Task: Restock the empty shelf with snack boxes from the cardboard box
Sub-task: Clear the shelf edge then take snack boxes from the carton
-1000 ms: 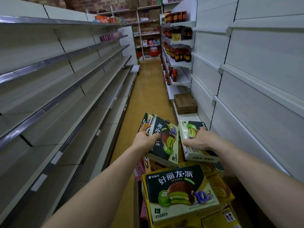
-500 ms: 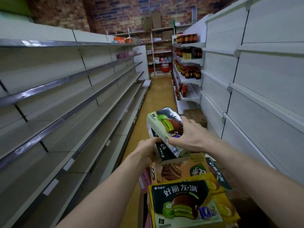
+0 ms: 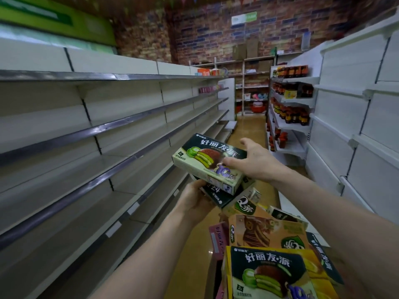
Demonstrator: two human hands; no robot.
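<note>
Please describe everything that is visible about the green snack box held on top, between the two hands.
The green snack box is a flat printed cardboard carton, dark green on its face with a pale green side, showing white Chinese lettering, a chocolate-coated pie with green filling and a purple "10". It looks closed and is tilted. It lies on a second dark box, which the left hand supports from below. The right hand rests on its right end, thumb on the face.

Bare shelving (image 3: 112, 134) runs along frame left, receding to centre; stocked shelves of jars (image 3: 289, 108) at upper right centre; two stacked snack boxes (image 3: 210, 164) mid-frame, left hand (image 3: 195, 201) beneath, right hand (image 3: 257, 161) on the top one; heap of boxes (image 3: 267, 251) at lower right, below the held pair.
</note>
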